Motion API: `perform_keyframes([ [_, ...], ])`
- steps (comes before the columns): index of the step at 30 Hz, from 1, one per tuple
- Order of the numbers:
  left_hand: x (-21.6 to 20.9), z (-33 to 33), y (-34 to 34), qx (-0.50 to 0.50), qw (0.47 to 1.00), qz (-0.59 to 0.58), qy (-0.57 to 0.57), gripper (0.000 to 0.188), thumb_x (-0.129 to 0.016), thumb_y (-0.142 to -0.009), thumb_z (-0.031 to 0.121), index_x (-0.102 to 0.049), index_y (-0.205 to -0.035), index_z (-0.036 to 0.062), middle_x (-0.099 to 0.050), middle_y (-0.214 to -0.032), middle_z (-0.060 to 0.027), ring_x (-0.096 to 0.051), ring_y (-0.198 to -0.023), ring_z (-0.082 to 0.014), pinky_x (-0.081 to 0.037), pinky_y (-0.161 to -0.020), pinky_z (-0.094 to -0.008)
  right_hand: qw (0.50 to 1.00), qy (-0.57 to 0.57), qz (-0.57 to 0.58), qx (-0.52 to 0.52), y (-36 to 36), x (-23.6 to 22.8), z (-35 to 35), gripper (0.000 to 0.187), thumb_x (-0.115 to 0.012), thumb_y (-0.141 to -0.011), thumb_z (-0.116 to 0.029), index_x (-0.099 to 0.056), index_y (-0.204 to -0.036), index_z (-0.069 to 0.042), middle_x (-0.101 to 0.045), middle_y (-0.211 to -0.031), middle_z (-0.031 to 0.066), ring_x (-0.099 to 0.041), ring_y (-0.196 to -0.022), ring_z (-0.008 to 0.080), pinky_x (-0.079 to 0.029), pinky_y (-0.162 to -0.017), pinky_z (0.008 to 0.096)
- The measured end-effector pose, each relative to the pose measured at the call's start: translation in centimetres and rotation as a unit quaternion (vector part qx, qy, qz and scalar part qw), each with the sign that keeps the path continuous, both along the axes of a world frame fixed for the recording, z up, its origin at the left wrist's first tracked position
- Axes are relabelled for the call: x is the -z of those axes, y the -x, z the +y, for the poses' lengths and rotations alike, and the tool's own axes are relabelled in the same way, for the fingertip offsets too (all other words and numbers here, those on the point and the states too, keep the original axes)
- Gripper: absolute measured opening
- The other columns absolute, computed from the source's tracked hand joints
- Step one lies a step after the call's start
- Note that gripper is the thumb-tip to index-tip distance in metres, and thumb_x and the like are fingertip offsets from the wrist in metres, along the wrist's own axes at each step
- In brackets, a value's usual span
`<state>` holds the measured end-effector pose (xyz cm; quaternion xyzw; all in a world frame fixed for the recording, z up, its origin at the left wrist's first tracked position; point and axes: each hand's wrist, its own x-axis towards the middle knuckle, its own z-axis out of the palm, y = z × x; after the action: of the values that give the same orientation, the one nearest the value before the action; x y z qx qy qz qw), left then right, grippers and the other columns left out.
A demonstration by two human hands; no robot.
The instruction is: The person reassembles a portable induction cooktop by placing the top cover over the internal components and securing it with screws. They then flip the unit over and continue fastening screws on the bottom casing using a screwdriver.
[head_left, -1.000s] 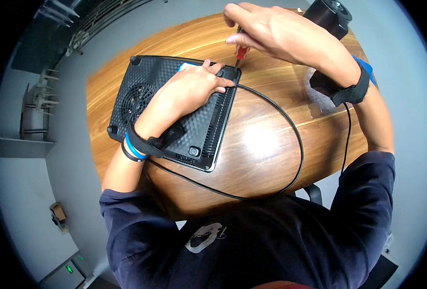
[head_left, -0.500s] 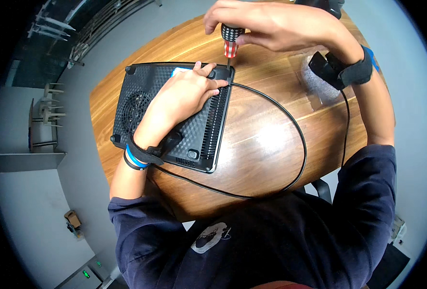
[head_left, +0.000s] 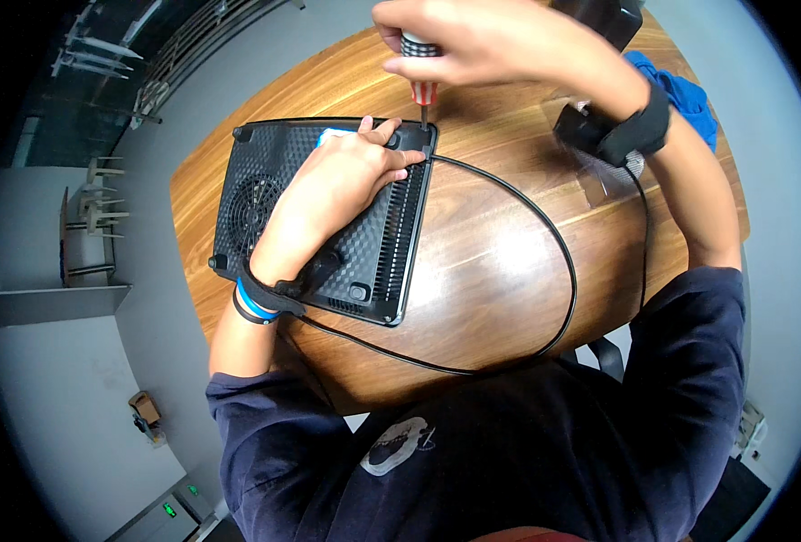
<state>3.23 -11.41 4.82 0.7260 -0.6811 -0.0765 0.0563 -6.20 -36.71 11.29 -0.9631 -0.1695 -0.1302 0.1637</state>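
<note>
A black appliance (head_left: 328, 291), probably an induction cooktop, lies with its underside up, showing a round fan grille (head_left: 254, 206), rows of vent slots and rubber feet. My left hand (head_left: 353, 172) rests on its far right part, fingers spread, one fingertip by the spot where a black cord (head_left: 545, 224) meets the edge. Over the far right corner my right hand (head_left: 450, 43) grips a screwdriver (head_left: 425, 93) with a checkered and red-white handle. It stands nearly upright, its tip at the corner. The screw itself is too small to make out.
The cord loops across the wooden table (head_left: 486, 262) and back toward my left wrist. Clear plastic packaging (head_left: 604, 181) lies under my right wrist, partly hidden by a strapped-on black device (head_left: 590, 131). A blue cloth (head_left: 680, 95) and a dark object (head_left: 604, 18) are at the far right.
My right hand has shifted slightly left and rolled around the screwdriver handle, uncovering more of the blue cloth. The left hand stays nearly in place on the appliance.
</note>
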Motion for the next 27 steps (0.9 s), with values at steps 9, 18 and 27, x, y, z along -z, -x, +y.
perform_keyframes([
  [9, -0.1, -0.6, 0.2, -0.047, 0.998, 0.032, 0.019, 0.05, -0.081, -0.096, 0.021, -0.075, -0.145, 0.0128, -0.077, -0.125, -0.0244, -0.076, -0.114, -0.0433, -0.061, -0.104, -0.0527, 0.969, -0.01, 0.024, -0.245, 0.8, -1.9, -1.1, 0.016, -0.063, -0.106, -0.009, -0.057, -0.111, 0.005, -0.058, -0.098, 0.0181, -0.058, -0.083, 0.0301, -0.052, -0.081, 0.0428],
  [18, -0.7, -1.3, 0.0, -0.056, 0.997, 0.021, -0.043, 0.055, -0.083, -0.093, 0.023, -0.075, -0.147, 0.016, -0.074, -0.137, -0.0222, -0.073, -0.123, -0.0439, -0.06, -0.107, -0.0528, 0.985, -0.012, 0.047, -0.165, 2.2, -2.6, -0.5, 0.025, -0.066, -0.106, -0.007, -0.054, -0.123, 0.007, -0.058, -0.112, 0.0205, -0.07, -0.087, 0.032, -0.058, -0.077, 0.0423],
  [27, 0.1, -1.2, -0.9, -0.044, 0.998, 0.025, -0.037, 0.056, -0.083, -0.093, 0.021, -0.074, -0.148, 0.015, -0.07, -0.149, -0.022, -0.07, -0.132, -0.0427, -0.058, -0.112, -0.0517, 0.989, 0.122, -0.083, 0.006, 1.5, 0.0, -0.9, 0.04, -0.069, -0.111, -0.033, -0.059, -0.123, 0.004, -0.069, -0.106, 0.0232, -0.074, -0.079, 0.0391, -0.063, -0.074, 0.0485],
])
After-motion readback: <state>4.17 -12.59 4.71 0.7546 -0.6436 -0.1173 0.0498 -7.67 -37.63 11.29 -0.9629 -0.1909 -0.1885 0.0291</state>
